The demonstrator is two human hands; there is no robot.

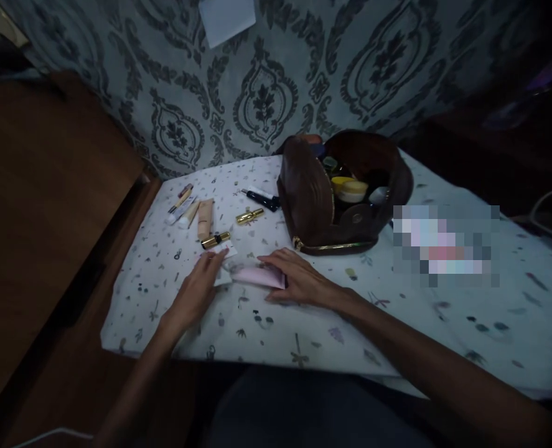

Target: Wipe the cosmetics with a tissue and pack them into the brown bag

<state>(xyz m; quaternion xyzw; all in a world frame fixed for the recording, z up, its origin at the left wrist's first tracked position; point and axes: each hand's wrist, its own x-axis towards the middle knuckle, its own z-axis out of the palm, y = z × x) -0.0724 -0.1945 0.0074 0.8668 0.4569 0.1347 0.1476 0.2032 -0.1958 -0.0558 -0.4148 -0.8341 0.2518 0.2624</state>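
A pink tube (259, 276) lies near the middle of the patterned table, and my right hand (297, 277) has its fingers around the tube's right end. My left hand (201, 277) is at the tube's left, its fingertips at a small white item (226, 249); whether it grips this is unclear. Just above the left fingers lies a gold and black lipstick (216, 240). A beige tube (205, 219) is behind it, and a gold tube (249, 216) lies further right. An open brown bag (345, 193) holding yellow-lidded and other items stands behind my right hand.
Several slim tubes (182, 208) lie at the table's back left. Black items (262, 200) rest against the bag. A blurred-out object (444, 244) is on the right. A wooden cabinet (46, 186) stands left; patterned wallpaper (266, 99) is behind the table (276, 336).
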